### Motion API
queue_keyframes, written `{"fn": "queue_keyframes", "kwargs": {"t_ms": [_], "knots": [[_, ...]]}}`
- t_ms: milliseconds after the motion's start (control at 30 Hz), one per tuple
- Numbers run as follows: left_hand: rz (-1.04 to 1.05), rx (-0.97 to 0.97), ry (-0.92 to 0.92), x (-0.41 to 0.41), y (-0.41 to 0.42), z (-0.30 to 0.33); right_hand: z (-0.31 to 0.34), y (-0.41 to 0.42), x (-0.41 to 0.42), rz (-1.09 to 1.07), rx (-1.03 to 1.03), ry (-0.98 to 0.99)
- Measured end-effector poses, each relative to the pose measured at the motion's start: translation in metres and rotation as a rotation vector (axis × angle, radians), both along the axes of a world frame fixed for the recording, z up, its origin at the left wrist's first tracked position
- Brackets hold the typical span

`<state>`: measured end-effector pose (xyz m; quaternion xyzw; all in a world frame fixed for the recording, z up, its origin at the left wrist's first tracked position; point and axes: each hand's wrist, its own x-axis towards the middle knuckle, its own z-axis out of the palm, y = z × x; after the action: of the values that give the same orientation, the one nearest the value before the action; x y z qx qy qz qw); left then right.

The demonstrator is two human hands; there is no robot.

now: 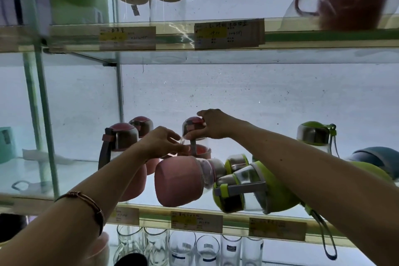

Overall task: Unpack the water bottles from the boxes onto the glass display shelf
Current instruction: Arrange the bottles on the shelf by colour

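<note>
Plainly the risk sat low in the frame: a pink bottle (181, 181) and a green bottle (254, 188) lay on their sides at the front edge of the glass shelf (151, 208), where a forearm's brush could roll them off. The right hand (212, 124) gripped the cap of an upright pink bottle (195, 136) at centre; the left hand (163, 142) pinched something small and clear (unidentifiable). Open room lay right of centre.
</note>
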<state>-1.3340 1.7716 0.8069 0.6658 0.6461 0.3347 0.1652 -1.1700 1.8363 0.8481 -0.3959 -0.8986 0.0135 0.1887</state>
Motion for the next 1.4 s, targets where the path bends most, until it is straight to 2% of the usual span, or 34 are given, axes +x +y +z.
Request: {"fn": "queue_keyframes", "kwargs": {"t_ms": [200, 333, 467, 633, 733, 900, 1067, 1233, 1300, 1400], "knots": [[0.012, 0.092, 0.088, 0.007, -0.023, -0.002, 0.007, -0.024, 0.023, -0.114, -0.084, 0.018], [0.016, 0.087, 0.165, 0.018, -0.041, -0.002, 0.007, -0.041, 0.034, -0.140, -0.108, 0.009], [-0.015, 0.104, 0.147, 0.028, -0.059, -0.002, 0.006, -0.053, 0.040, -0.158, -0.123, -0.045], [-0.060, -0.012, 0.241, 0.031, -0.065, -0.015, 0.002, -0.069, 0.050, -0.168, -0.168, -0.109], [-0.057, -0.047, 0.223, 0.025, -0.065, -0.026, -0.005, -0.070, 0.052, -0.163, -0.180, -0.148], [-0.051, 0.034, 0.120, 0.017, -0.068, -0.035, -0.014, -0.075, 0.047, -0.150, -0.195, -0.202], [-0.048, 0.195, 0.131, 0.010, -0.069, -0.045, -0.017, -0.072, 0.046, -0.157, -0.218, -0.159], [-0.059, 0.356, 0.011, 0.007, -0.072, -0.043, -0.011, -0.073, 0.044, -0.123, -0.200, -0.011], [-0.062, 0.409, -0.103, 0.008, -0.073, -0.039, -0.008, -0.075, 0.042, -0.047, -0.230, 0.131], [-0.054, 0.454, -0.205, 0.009, -0.073, -0.038, -0.001, -0.081, 0.042, 0.029, -0.420, 0.395]]}}
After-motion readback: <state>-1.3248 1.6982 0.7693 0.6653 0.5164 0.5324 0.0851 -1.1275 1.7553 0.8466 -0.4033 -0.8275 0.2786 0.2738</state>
